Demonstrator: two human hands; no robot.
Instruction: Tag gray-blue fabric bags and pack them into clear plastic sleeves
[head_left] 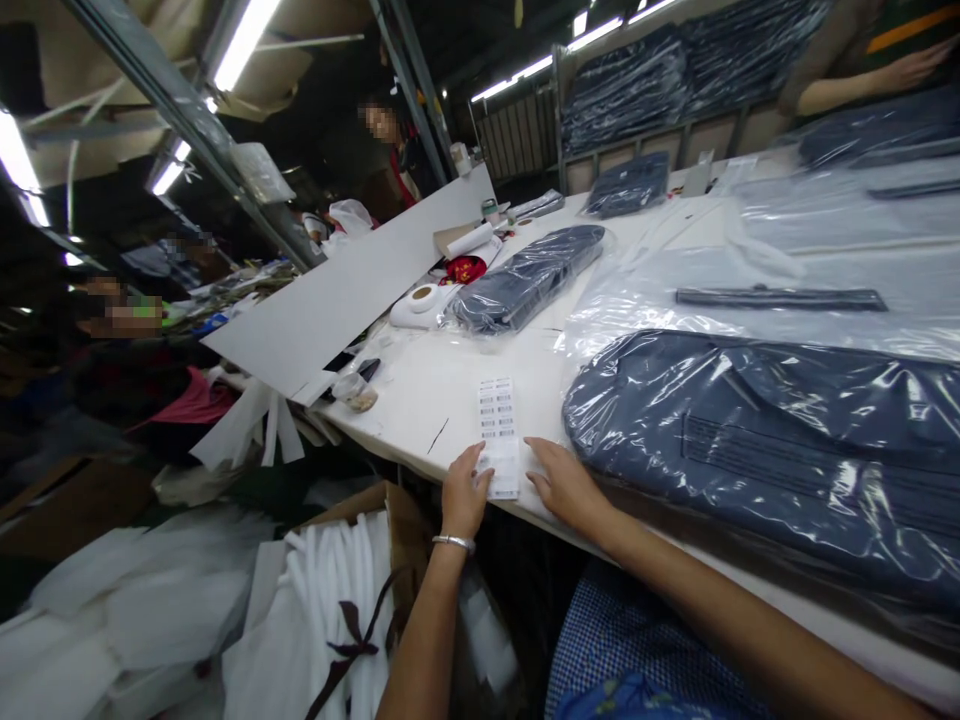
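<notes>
A sheet of barcode stickers [497,410] lies flat on the white table near its front edge. Several rows of printed labels show on its upper part; the lower part is mostly blank. My left hand [463,492] rests at the sheet's left edge, thumb and forefinger apart, the fingertips touching the paper. On the other side, my right hand [566,485] is open just past the sheet's right edge, palm low over the table. Close to the right hand lies a dark blue padded garment [750,430] folded in a clear plastic bag.
Another bagged dark garment [529,280] lies farther back, beside a roll of white tape [421,300]. A long white board [352,275] leans along the table's left side. Below stands a carton [405,530] of white strips. Co-workers are at the left, back and far right.
</notes>
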